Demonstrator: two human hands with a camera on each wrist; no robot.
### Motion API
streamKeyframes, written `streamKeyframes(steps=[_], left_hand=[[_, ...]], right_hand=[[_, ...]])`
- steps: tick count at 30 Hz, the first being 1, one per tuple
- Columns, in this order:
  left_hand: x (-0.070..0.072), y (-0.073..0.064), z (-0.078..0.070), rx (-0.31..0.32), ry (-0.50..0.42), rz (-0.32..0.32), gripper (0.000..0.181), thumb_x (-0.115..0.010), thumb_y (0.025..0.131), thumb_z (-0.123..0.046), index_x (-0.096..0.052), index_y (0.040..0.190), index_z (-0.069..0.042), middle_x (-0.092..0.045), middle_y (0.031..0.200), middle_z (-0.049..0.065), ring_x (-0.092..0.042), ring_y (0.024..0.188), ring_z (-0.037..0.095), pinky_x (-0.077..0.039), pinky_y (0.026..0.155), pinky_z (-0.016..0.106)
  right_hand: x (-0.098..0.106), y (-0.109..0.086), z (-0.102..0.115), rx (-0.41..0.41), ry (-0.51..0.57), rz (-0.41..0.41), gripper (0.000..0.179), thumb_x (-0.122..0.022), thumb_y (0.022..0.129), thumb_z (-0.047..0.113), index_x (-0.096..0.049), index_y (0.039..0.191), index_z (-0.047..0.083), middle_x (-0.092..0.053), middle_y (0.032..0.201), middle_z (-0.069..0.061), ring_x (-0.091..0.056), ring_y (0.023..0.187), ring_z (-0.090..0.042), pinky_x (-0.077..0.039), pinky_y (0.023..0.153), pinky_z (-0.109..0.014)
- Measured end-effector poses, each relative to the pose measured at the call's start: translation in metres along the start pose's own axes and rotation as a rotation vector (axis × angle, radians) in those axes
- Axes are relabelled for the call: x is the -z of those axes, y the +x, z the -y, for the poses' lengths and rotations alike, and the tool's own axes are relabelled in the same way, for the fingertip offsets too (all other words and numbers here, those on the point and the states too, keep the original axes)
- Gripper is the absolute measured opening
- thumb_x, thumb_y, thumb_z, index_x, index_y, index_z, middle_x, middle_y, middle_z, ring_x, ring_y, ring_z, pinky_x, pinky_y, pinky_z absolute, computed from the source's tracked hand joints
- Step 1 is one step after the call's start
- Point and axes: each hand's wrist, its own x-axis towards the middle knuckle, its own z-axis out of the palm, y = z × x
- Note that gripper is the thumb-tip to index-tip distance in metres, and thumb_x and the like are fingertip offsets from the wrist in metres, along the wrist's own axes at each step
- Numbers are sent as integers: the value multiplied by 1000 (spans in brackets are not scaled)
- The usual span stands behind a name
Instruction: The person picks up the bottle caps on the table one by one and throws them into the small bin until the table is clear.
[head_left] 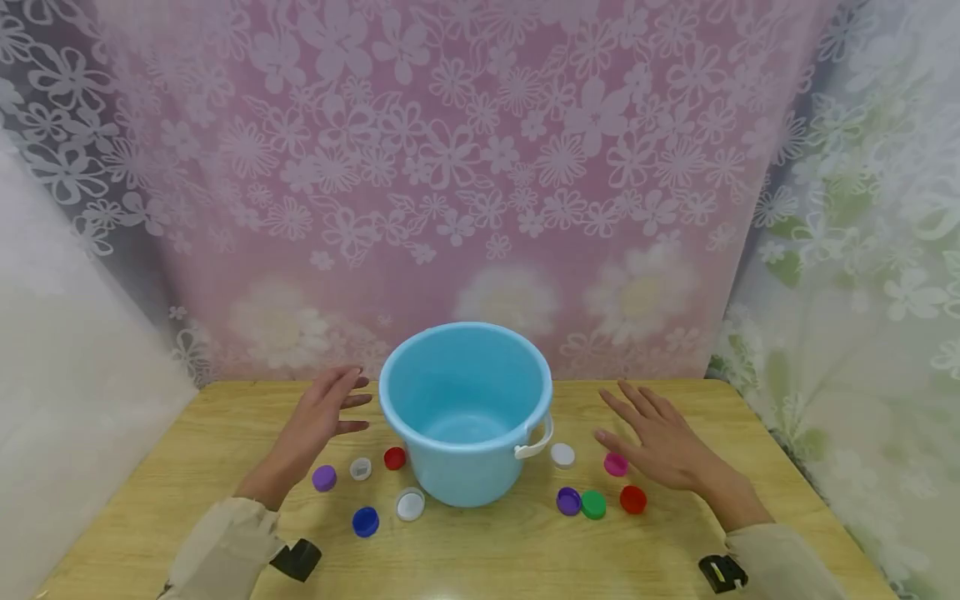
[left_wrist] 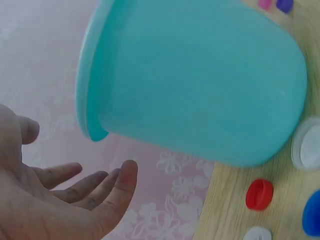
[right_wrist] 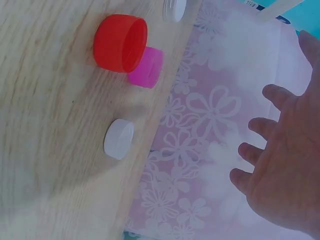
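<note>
A light blue bucket (head_left: 467, 479) stands upright in the middle of the table; I can see its bare inner floor. My left hand (head_left: 311, 425) hovers left of its rim, fingers spread and apart from it. In the left wrist view the bucket wall (left_wrist: 200, 85) rises beside the loosely bent fingers, which hold nothing. To the right, my right hand (head_left: 663, 442) is held above the table with fingers extended. Below it lie a pink cap (head_left: 616, 464) and a red cap (head_left: 633, 500). The right wrist view also has a white cap (right_wrist: 119, 139) near that hand.
Left of the bucket lie a purple cap (head_left: 324, 478), a red cap (head_left: 394, 458), a blue cap (head_left: 365, 522) and two white ones. A white cap (head_left: 562, 455), a purple cap (head_left: 568, 501) and a green cap (head_left: 593, 504) lie right. Floral curtains (head_left: 495, 167) surround the table.
</note>
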Motion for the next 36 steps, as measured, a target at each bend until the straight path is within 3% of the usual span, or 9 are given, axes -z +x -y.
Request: streamKeyframes(steps=[11,20,36], left_hand=[[1,9,-7,136,-135,42,62,-42,101,-43,-28,143,2,-40,136,24,-48,123,39,-52,87,40],[6,21,-20,173,-92,102,61,-42,102,-36,-27,145,4,-41,135,28,-54,116,39,-54,82,41],[-3,28,-19,222,-92,80,51,-48,100,-35,-43,135,2,-50,121,23,-63,96,26,-55,81,40]], right_hand=[[5,8,8,31,-10,3,69,-45,96,53,-31,150,13,-18,155,-18,-15,138,-46,-12,106,-65],[10,15,13,53,39,27,63,-40,99,49,-27,152,16,-16,156,-17,-12,139,-45,-13,106,-66],[11,23,23,99,121,39,58,-38,102,43,-23,153,21,-14,157,-13,-9,140,-43,-12,105,-68]])
